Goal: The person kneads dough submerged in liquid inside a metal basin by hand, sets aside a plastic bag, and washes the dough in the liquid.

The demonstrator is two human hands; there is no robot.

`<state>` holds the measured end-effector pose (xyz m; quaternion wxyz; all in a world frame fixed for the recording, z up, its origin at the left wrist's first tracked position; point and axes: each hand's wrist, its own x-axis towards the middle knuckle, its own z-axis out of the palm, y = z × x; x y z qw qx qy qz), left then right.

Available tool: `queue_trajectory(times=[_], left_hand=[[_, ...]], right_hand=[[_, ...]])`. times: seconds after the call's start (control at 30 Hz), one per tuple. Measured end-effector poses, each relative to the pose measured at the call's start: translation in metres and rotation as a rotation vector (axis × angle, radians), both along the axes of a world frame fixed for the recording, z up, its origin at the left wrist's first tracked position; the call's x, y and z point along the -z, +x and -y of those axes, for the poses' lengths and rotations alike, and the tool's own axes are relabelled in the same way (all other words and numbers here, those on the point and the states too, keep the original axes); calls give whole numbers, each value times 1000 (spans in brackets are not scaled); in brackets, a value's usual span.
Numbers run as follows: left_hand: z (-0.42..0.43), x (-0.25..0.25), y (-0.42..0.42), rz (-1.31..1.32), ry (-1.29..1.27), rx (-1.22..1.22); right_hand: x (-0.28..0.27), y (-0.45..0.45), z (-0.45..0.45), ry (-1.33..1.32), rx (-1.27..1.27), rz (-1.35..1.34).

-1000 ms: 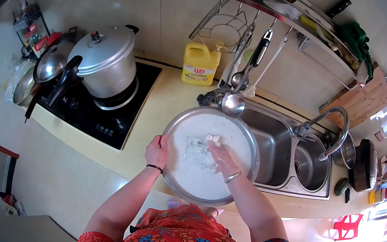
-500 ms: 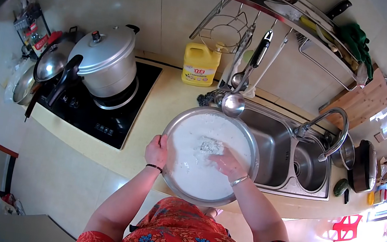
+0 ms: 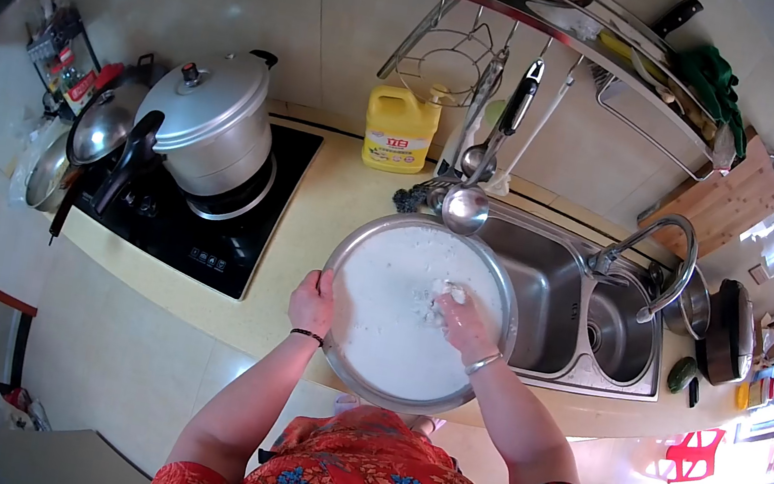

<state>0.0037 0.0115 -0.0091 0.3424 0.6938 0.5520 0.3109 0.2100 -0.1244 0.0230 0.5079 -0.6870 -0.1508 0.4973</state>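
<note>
A wide metal basin (image 3: 502, 306) sits on the counter in front of me, filled with white, flour-like stuff (image 3: 383, 333). At its left side my left hand (image 3: 313, 301) is closed on the rim, thumb uppermost. My right hand (image 3: 463, 325) is inside the basin, right of the middle, with its fingers curled round a crumbly white clump (image 3: 448, 294). White smears coat those fingers, and the fingertips are partly hidden by the clump. Loose bits lie on the white surface around the hand.
Left stands a pressure cooker (image 3: 209, 118) on a black cooktop (image 3: 235, 243). Behind the basin are a yellow jug (image 3: 399, 133) and a hanging ladle (image 3: 465, 210). A double sink (image 3: 540, 297) with a curved faucet (image 3: 688, 259) adjoins the basin on the right.
My right hand has shifted slightly right in the basin, and its fingers have curled in round a white clump. My left hand stays on the rim.
</note>
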Motion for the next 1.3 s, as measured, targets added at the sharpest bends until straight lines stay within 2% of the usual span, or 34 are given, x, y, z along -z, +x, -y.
queue_trajectory(times=[0.03,0.1,0.13,0.2,0.23,0.3,0.33,0.4,0.43,0.5,0.53,0.6,0.63,0.7,0.8,0.93,1.0,1.03,1.07,1.13,1.2,1.23,1.3], left_hand=[[0,0,0,-5,-14,0],[0,0,0,0,-13,-2],[0,0,0,6,-11,-3],[0,-1,0,10,-11,-1],[0,-1,0,14,-10,0],[0,-2,0,2,-14,4],[0,-2,0,-11,-17,7],[0,-1,0,-4,-11,5],[0,-1,0,3,-4,2],[1,-3,0,10,-14,3],[1,-4,0,18,-23,4],[0,-2,0,17,-23,6],[0,-2,0,16,-23,8],[0,-1,-1,4,-15,11],[0,-1,0,8,-12,10],[0,0,0,25,-24,2],[1,-1,-1,18,-15,6],[1,-2,-1,10,-6,10],[0,-2,-1,10,-6,9],[0,-1,0,17,10,4],[1,-3,0,21,3,4],[1,-4,0,25,-4,6],[1,-2,0,11,2,6]], right_hand=[[16,8,0,0,0,0],[47,20,1,183,193,-399],[28,14,0,183,193,-398],[-9,6,-1,170,292,-596],[-1,14,3,169,293,-596],[12,31,13,212,-18,-635],[10,31,13,211,-18,-635],[3,30,15,46,12,-365],[6,32,16,46,12,-366],[20,39,18,58,-181,-139],[33,41,16,58,-181,-140],[57,43,11,271,-313,584],[41,35,10,271,-313,583],[9,21,11,-53,-354,892],[7,16,4,-196,-346,738],[-22,-9,1,-294,-423,867],[-8,-17,4,-251,-571,1224],[1,-22,7,-251,-572,1223],[10,-27,10,-193,-624,1396],[9,-32,4,-128,-676,1567],[5,-30,-10,-418,-1056,1182],[11,-30,-11,-417,-1057,1181],[37,-25,-15,-222,-1007,1240]])
